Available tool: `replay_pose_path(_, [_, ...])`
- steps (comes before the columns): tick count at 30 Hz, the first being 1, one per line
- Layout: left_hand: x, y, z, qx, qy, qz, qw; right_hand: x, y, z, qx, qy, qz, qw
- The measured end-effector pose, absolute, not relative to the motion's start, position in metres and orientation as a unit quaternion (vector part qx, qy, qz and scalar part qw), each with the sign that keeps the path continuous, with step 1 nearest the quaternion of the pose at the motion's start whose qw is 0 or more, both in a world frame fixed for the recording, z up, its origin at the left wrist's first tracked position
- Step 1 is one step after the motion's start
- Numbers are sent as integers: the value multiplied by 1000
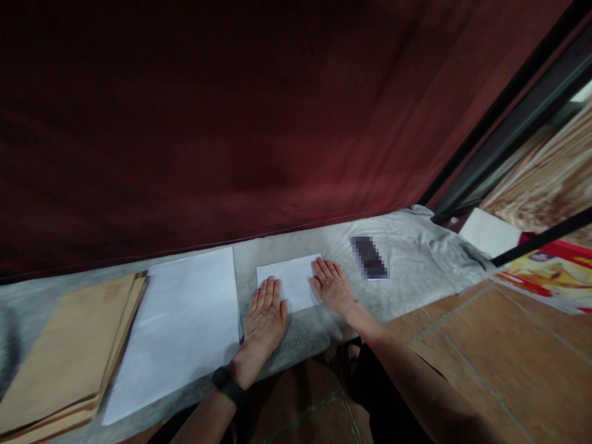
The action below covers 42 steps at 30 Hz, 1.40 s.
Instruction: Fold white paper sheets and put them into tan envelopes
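Note:
A small white sheet of paper [293,280], possibly folded, lies flat on a grey cloth [324,324]. My left hand [266,314] rests palm down over its left end, fingers stretched out and pointing away from me. On the right end my right hand [333,287] also lies flat, its fingers spread a little. Neither hand grips anything. Just left of my left hand is a stack of larger white paper [185,320]. A black band [228,385] circles my left wrist.
Several brown paper envelopes [78,345] are piled at the far left. A dark, blurred-out rectangular object [370,258] lies right of my right hand. Behind the cloth hangs a dark red curtain [254,154]. A colourful box [550,271] stands at right on the tiled floor [499,345].

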<state>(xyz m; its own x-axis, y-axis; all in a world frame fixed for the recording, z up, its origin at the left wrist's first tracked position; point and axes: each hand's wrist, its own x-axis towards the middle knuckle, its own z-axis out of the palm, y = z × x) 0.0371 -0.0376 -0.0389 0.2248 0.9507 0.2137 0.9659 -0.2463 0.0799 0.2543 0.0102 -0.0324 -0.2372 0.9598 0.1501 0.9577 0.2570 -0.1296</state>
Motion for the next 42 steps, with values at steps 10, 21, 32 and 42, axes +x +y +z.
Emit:
replay_pose_path(10, [52,-36,-26,-773,-625,-86,70,218,-10,-28,-545,-828,35,122])
replay_pose_path(21, [47,-34,-29,-853,-513,-93,20,230,-10,-40,-518,-850,38,83])
replay_pose_path(32, [47,-38,-29,-857,-501,-113,29,262,-2,-35,-539,-840,35,57])
replay_pose_path(42, [48,-38,-27,-858,-504,-95,34,254,0,-38,-563,-815,29,135])
